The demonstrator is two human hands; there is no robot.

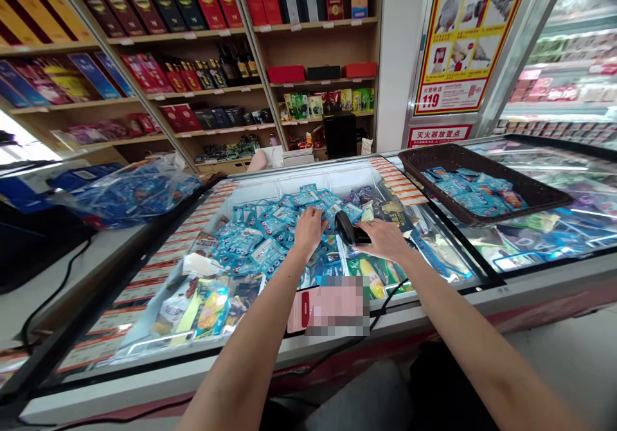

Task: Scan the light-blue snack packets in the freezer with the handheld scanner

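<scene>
In the head view a heap of small blue snack packets (270, 222) lies on the glass top of a chest freezer. My left hand (308, 230) rests at the heap's right side, touching packets with its fingers stretched out and the thumb apart. My right hand (385, 238) is closed round the handle of a black barcode scanner (344, 228). The scanner's head is tilted over the packets, just right of my left hand. A phone (301, 310), partly blurred out, lies nearest me at the freezer's front edge.
A brown basket (544, 201) with more blue packets stands at the right. On the left is a clear plastic bag (139, 190) of similar packets. A black cable (337, 347) runs along the front edge. Shelves (193, 33) of boxed goods stand behind.
</scene>
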